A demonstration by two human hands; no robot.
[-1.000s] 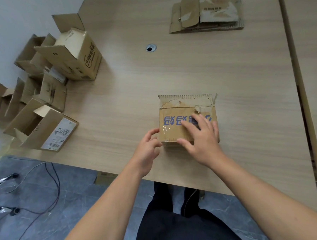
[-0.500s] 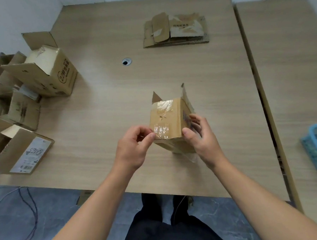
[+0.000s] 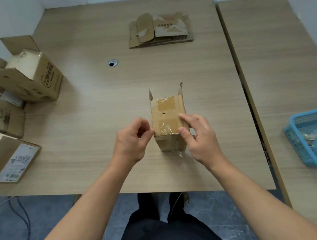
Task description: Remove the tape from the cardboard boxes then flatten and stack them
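Observation:
A small brown cardboard box [image 3: 167, 119] stands on end near the table's front edge, its taped face turned up toward me. Clear tape [image 3: 165, 131] covers that face, and a loose strip hangs off the lower end. My right hand [image 3: 199, 138] grips the box's right side, with the thumb on the front corner. My left hand [image 3: 132, 141] is at the box's lower left corner, thumb and forefinger pinched together at the tape edge. Two flaps stick up at the box's far end.
A stack of flattened boxes [image 3: 160, 30] lies at the table's far side. Several opened boxes [image 3: 26, 77] crowd the left edge. A blue plastic basket [image 3: 311, 139] holding tape scraps sits on the adjoining table at right. A cable hole [image 3: 113, 63] is in the tabletop.
The box went from lying flat with its printed face up to standing on end, then turned so its taped face is square to me. My left hand pinches at its corner.

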